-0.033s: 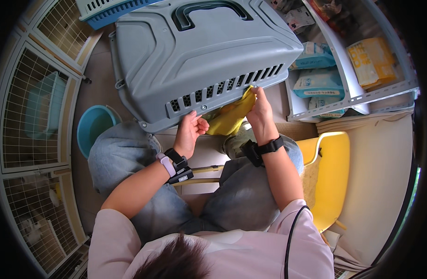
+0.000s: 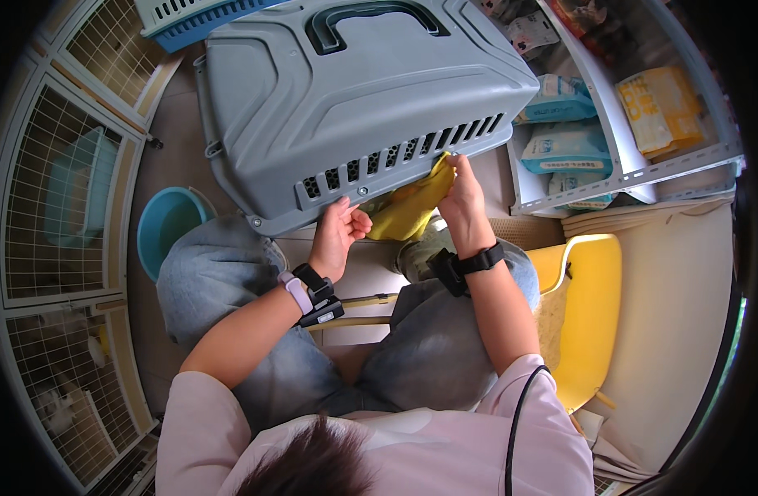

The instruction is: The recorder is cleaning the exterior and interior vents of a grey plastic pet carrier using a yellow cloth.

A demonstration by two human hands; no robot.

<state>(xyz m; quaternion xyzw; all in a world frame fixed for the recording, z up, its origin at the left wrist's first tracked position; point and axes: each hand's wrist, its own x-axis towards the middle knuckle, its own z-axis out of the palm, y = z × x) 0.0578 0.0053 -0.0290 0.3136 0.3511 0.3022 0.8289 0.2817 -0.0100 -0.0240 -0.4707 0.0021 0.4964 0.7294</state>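
A large grey plastic pet carrier (image 2: 362, 91) fills the space before my knees, its slotted side toward me. My left hand (image 2: 337, 241) is at its lower edge near the slots, thumb against the rim and the other fingers curled below it. A yellow cloth (image 2: 408, 207) hangs by the same edge, its top corner pinched in my right hand (image 2: 463, 194) against the carrier's side, right of the middle. Part of the cloth is hidden under the carrier. On top of the carrier is a dark folding handle (image 2: 379, 12).
At left, a light-blue bucket (image 2: 168, 223) stands by wire-mesh cages (image 2: 61, 198). Behind the carrier is a blue-and-white crate (image 2: 193, 25). A metal shelf (image 2: 627, 175) with several bags borders the right, above a yellow tub (image 2: 598, 314) beside my knee.
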